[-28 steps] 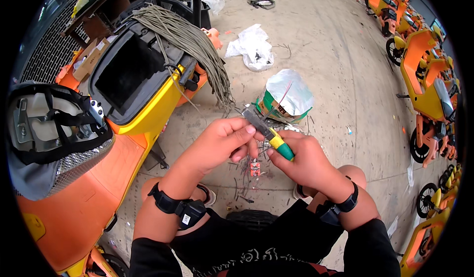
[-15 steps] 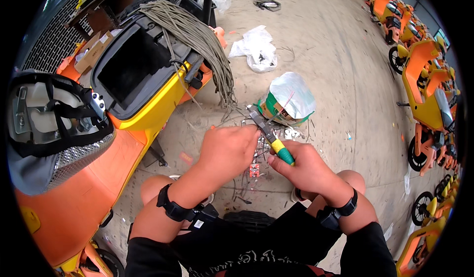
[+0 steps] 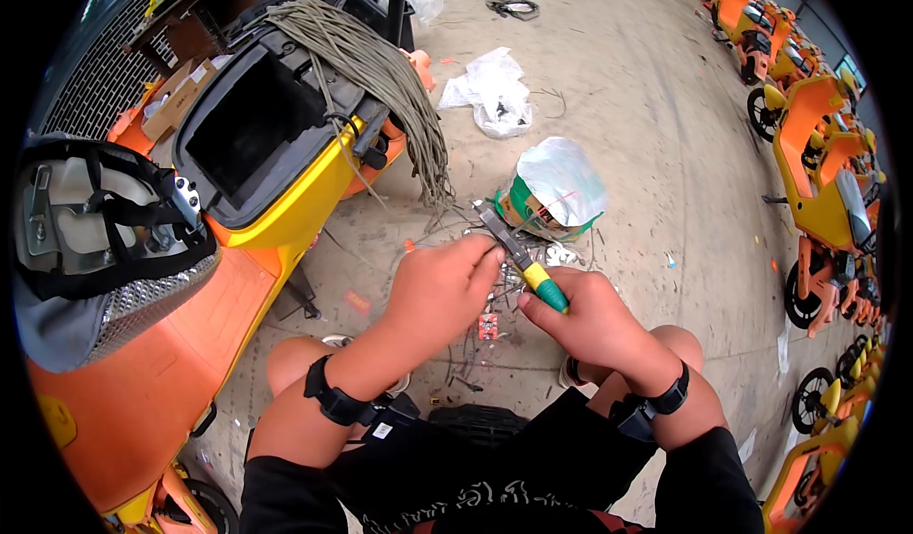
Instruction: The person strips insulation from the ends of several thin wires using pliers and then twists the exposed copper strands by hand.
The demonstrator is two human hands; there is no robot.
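Observation:
In front of me my right hand (image 3: 592, 317) grips a pair of pliers (image 3: 526, 264) with yellow and green handles. Their grey metal head slants up and left, toward a green tub. My left hand (image 3: 447, 282) is closed, its thumb and finger pinched close beside the pliers' head. Whatever lies in that pinch is too small or hidden to name. Below the hands, a small red block-like part (image 3: 488, 327) lies on the concrete among cut wires and scraps.
The green tub (image 3: 514, 199) with whitish plastic over it stands just beyond my hands. To the left is an orange and yellow vehicle (image 3: 276, 239), with rope (image 3: 380, 68) draped over its open black box. A white plastic bag (image 3: 490, 92) lies farther off; orange scooters (image 3: 813, 173) line the right.
Both hands and the pliers stay almost in place. The left hand has shifted very slightly, still pinched near the pliers' head.

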